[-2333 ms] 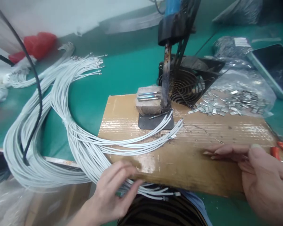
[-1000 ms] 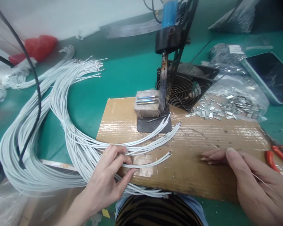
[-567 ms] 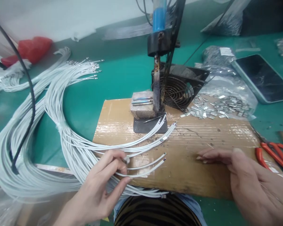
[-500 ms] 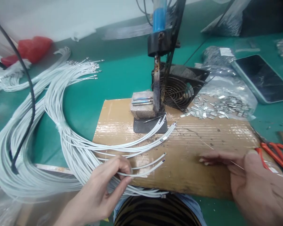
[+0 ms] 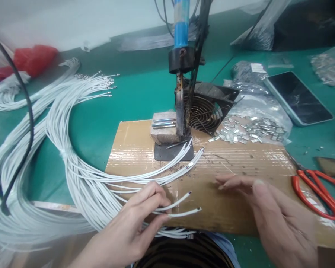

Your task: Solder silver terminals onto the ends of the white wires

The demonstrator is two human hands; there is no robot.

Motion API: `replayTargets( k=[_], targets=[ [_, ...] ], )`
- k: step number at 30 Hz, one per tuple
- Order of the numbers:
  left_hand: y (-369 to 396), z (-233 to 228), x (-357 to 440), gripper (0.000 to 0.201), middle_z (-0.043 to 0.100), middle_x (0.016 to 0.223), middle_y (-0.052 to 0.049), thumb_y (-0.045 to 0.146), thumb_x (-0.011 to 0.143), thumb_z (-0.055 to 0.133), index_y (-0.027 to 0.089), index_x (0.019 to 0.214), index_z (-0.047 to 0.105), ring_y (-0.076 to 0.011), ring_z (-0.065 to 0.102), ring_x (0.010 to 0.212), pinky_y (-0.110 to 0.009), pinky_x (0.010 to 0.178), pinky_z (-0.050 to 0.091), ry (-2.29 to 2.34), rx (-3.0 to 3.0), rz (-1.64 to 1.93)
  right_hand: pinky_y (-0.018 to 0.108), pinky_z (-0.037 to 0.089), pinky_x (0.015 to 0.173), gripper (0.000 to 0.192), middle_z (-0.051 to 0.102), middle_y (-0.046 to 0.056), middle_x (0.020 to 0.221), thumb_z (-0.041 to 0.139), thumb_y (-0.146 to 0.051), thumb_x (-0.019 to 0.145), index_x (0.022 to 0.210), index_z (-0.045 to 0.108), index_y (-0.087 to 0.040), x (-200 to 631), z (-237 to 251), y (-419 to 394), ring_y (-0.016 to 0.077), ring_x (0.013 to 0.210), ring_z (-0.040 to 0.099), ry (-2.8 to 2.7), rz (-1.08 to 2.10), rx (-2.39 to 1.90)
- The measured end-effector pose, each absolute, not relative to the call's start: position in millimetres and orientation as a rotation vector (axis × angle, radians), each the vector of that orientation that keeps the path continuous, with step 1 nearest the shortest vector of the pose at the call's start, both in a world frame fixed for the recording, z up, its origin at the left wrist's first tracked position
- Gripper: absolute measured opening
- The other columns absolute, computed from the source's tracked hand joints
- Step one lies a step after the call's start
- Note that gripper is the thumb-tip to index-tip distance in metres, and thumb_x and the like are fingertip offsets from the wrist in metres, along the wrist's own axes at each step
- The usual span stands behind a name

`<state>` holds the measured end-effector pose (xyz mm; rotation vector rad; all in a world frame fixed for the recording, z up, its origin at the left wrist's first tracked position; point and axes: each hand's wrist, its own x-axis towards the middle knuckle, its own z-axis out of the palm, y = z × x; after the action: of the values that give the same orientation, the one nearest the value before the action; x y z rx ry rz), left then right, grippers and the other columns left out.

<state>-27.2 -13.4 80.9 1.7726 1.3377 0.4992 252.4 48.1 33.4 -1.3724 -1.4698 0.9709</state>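
Observation:
My left hand (image 5: 145,216) pinches a white cable (image 5: 185,213) between thumb and forefinger near its cut end, which points right. Just above it, a second white cable (image 5: 180,201) passes by the fingertips. My right hand (image 5: 265,208) is over the cardboard (image 5: 226,212) with fingers stretched left. A thin solder wire (image 5: 228,168) sticks out past its fingers toward the upper left; the grip on it is partly hidden. Behind the hands, a blue-handled soldering iron (image 5: 181,35) is clamped upright above a block (image 5: 163,133). More white cable ends (image 5: 181,169) lie before the stand.
A big bundle of white cables (image 5: 80,190) curves along the left. Small metal connectors (image 5: 257,130) lie heaped on a plastic bag at the right, beside a black fan (image 5: 205,108). Red-handled scissors (image 5: 318,190) and a phone (image 5: 298,96) are farther right. A black cord (image 5: 29,111) hangs at left.
My left hand has moved right, and the cable ends in front of it have shifted and spread apart. My right hand has come left, uncovering the scissors. The whole view has shifted slightly.

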Motion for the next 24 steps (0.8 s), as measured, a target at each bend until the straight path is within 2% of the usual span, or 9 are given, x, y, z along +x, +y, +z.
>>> replayTargets(
  k=[4, 7, 11, 15, 22, 24],
  targets=[
    [-12.3, 80.2, -26.5, 0.013, 0.072, 0.099, -0.002, 0.010, 0.106, 0.065, 0.021, 0.105, 0.070, -0.0163, 0.068, 0.091, -0.024, 0.082, 0.050, 1.284, 1.696, 0.572, 0.021, 0.057, 0.105, 0.042, 0.086, -0.004, 0.126, 0.043, -0.052, 0.118, 0.100, 0.076, -0.032, 230.1, 41.3, 57.9, 0.0158, 0.123, 0.079, -1.623, 1.217, -1.176],
    [-13.1, 76.6, -25.7, 0.015, 0.073, 0.085, -0.002, 0.017, 0.107, 0.066, 0.019, 0.095, 0.074, -0.0158, 0.065, 0.076, -0.025, 0.070, 0.048, 1.225, 1.643, 0.582, 0.020, 0.050, 0.113, 0.039, 0.080, -0.010, 0.141, 0.041, -0.053, 0.119, 0.105, 0.071, -0.034, 217.8, 42.8, 64.6, 0.0122, 0.133, 0.072, -1.687, 1.324, -1.189],
    [-12.5, 75.4, -23.8, 0.024, 0.077, 0.080, -0.007, 0.022, 0.108, 0.064, 0.016, 0.091, 0.079, -0.0184, 0.067, 0.074, -0.026, 0.068, 0.050, 1.152, 1.559, 0.601, 0.026, 0.051, 0.112, 0.043, 0.080, -0.008, 0.141, 0.037, -0.057, 0.119, 0.103, 0.069, -0.033, 214.4, 41.2, 68.5, 0.0149, 0.131, 0.072, -1.689, 1.389, -1.235],
    [-5.5, 77.3, -15.4, 0.024, 0.079, 0.081, -0.009, 0.022, 0.106, 0.066, 0.015, 0.088, 0.080, -0.0190, 0.069, 0.073, -0.027, 0.068, 0.050, 1.114, 1.512, 0.561, 0.029, 0.051, 0.109, 0.046, 0.082, -0.006, 0.135, 0.037, -0.060, 0.118, 0.101, 0.070, -0.032, 215.5, 40.0, 72.8, 0.0177, 0.126, 0.074, -1.690, 1.416, -1.253],
    [0.5, 79.7, 4.1, 0.017, 0.078, 0.078, -0.003, 0.025, 0.105, 0.068, 0.019, 0.091, 0.076, -0.0166, 0.067, 0.069, -0.026, 0.066, 0.049, 1.139, 1.512, 0.508, 0.029, 0.053, 0.108, 0.048, 0.083, -0.006, 0.135, 0.037, -0.061, 0.118, 0.100, 0.070, -0.032, 215.8, 41.9, 77.1, 0.0178, 0.126, 0.075, -1.675, 1.450, -1.263],
    [-2.4, 79.5, 7.3, 0.012, 0.078, 0.084, -0.002, 0.022, 0.105, 0.068, 0.020, 0.096, 0.075, -0.0165, 0.069, 0.076, -0.025, 0.071, 0.051, 1.250, 1.553, 0.514, 0.028, 0.053, 0.109, 0.048, 0.083, -0.005, 0.135, 0.038, -0.063, 0.117, 0.099, 0.071, -0.032, 216.4, 43.1, 76.6, 0.0179, 0.126, 0.075, -1.660, 1.457, -1.271]
  ],
)
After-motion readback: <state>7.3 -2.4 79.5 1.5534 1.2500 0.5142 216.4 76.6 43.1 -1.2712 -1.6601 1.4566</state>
